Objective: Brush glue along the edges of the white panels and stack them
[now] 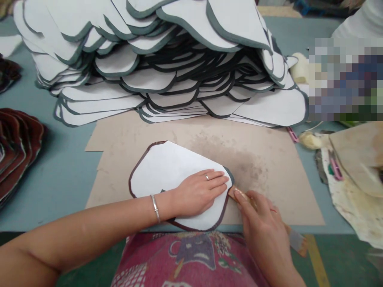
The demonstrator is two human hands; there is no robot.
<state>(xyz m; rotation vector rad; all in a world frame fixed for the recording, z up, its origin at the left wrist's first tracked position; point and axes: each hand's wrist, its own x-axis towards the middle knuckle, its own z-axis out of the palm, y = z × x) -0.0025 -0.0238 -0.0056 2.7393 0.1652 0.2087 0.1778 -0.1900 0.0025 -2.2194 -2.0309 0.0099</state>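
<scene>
A white panel (170,163) with a dark brown and grey border lies on a tan sheet in front of me. My left hand (199,191) rests flat on it, fingers stretched out toward its right corner. At that corner, my right hand (260,211) is closed around a flat wooden tool (296,241). The tool's tan tip touches the panel's border, and its grey-wrapped far end sticks out behind the hand. Its exact kind cannot be made out. Part of the panel's near edge is hidden under my left wrist.
A large heap of white panels with dark edges (179,85) covers the back of the table. Brown-red pieces (20,147) are stacked at the left. On the right lie a stained cloth (344,207) and a pink-handled tool (335,167). Tan board (119,139) covers the work area.
</scene>
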